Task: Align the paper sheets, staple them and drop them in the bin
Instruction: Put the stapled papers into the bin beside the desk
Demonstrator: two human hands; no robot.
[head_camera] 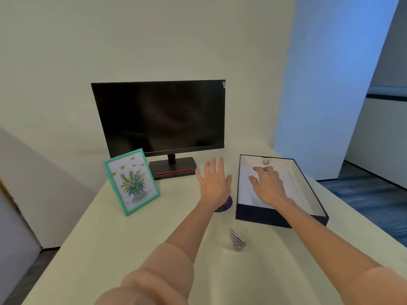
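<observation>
- right now the right hand (267, 186) reaches into the dark open box (279, 216), fingers spread, palm down over the white paper sheets (245, 190) lying inside; whether it touches them i cannot tell
- left hand (214, 181) hovers open and empty above the table (110, 238), just left of the box
- silver stapler (237, 239) lies on the table in front of the box, apart from both hands
- black monitor (160, 116) and teal-framed flower picture (131, 181) stand further left

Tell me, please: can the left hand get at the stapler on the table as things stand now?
Probably yes. The left hand is open and holds nothing, and the stapler lies in the open on the table, nearer the person than that hand. Nothing lies on it or around it.
</observation>
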